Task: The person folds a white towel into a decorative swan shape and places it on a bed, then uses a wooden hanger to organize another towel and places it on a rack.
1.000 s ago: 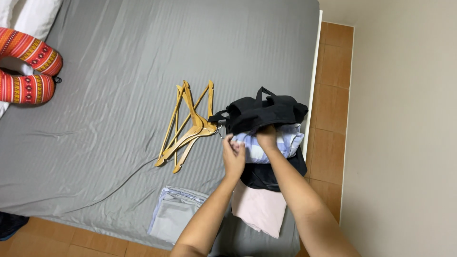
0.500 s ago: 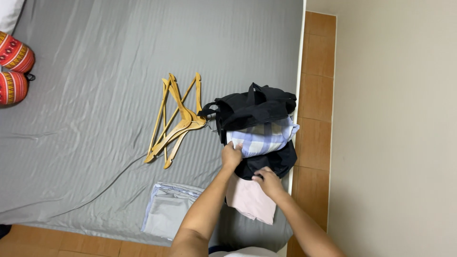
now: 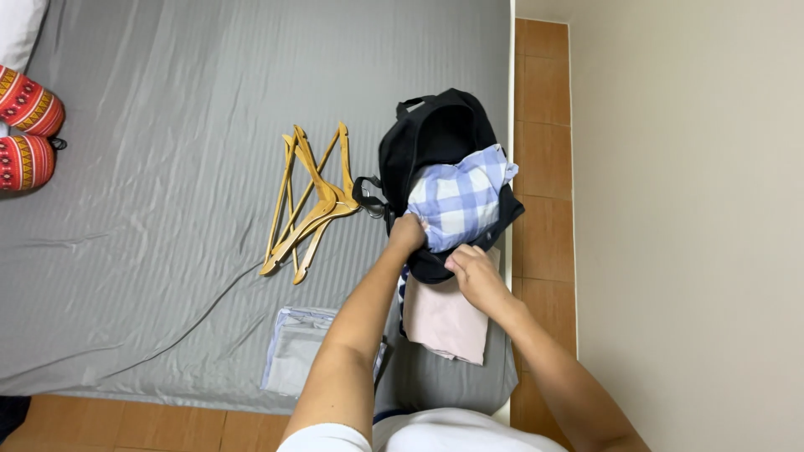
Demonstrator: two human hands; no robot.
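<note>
This is a bedroom in a home. A big bed (image 3: 167, 125) with a gray sheet fills most of the view. Two round red pillows (image 3: 25, 130) with bright patterns lie at its left edge, next to a white pillow (image 3: 21, 29). Wooden clothes hangers (image 3: 310, 201) lie on the sheet. Folded clothes (image 3: 444, 322) and a black backpack (image 3: 435, 134) sit on the bed too. The floor (image 3: 544, 125) has brown tiles, and a plain pale wall (image 3: 687, 209) stands close beside the bed.
</note>
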